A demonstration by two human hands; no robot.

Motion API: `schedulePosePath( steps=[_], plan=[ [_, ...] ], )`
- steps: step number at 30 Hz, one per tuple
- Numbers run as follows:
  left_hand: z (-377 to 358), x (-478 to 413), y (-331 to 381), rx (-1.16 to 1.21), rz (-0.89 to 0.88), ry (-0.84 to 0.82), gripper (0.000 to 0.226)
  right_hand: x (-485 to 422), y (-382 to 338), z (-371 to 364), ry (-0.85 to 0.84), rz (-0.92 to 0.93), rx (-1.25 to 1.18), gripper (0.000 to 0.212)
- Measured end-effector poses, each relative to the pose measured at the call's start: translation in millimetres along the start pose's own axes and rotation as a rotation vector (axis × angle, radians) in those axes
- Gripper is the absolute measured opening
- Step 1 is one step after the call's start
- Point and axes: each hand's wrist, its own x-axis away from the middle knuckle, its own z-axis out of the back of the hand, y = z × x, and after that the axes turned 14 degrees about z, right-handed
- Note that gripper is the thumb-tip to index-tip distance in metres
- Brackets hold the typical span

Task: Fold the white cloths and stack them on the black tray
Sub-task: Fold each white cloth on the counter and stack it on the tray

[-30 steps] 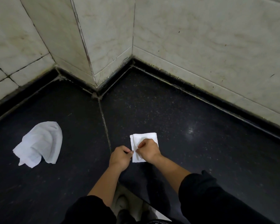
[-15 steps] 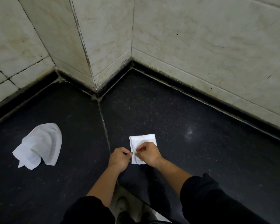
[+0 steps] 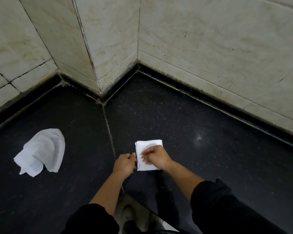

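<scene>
- Crumpled cloth (image 3: 41,152): white, lies loose in a heap on the left part of the black desk (image 3: 210,166), well apart from both hands. Nothing touches it.
- Seam (image 3: 108,125): a pale joint line runs across the desk from the wall corner toward the person. It passes between the crumpled cloth and the hands.
- Left hand (image 3: 124,164): sits just right of the seam, at the left edge of the folded cloth (image 3: 149,144). Its fingers are curled and the tips reach that edge. The grip is narrow, but I cannot tell whether it pinches the cloth or only touches it.
- Folded cloth: white, a small flat rectangle with layered edges showing along its left side. It lies on the desk right of the seam, near the person.
- Right hand (image 3: 156,157): rests on the near right part of the folded cloth. Its fingers are spread and loosely bent, with the tips down on the top layer. The fingers look somewhat blurred. The grip is wide and closes round nothing.
- Sleeves (image 3: 227,208): black, covering both arms from above the forearm.
- Wall (image 3: 210,48): pale marbled tiles with dark grout stand behind the desk, stepping out at a corner in the middle.
</scene>
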Motion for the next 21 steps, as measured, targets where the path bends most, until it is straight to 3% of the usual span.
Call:
schedulePosePath(
  steps=[4, 8, 11, 15, 21],
  plan=[
    [1, 2, 1, -0.014, 0.009, -0.005, 0.042, -4, 1, 27, 0.168, -0.004, -0.107, 0.028],
    [1, 3, 0, -0.022, -0.009, -0.024, 0.024, -3, 24, 56, 0.377, -0.079, 0.003, 0.011],
    [2, 4, 0, -0.048, -0.021, -0.021, 0.012, 6, 34, 59, 0.343, -0.152, -0.054, 0.004],
    [1, 4, 0, -0.06, -0.034, -0.03, 0.007, 13, 30, 46, 0.217, -0.161, -0.166, 0.012],
    [8, 6, -2, -0.026, -0.001, -0.102, 0.012, 14, 13, 37, 0.177, -0.137, -0.238, 0.019]
  ],
)
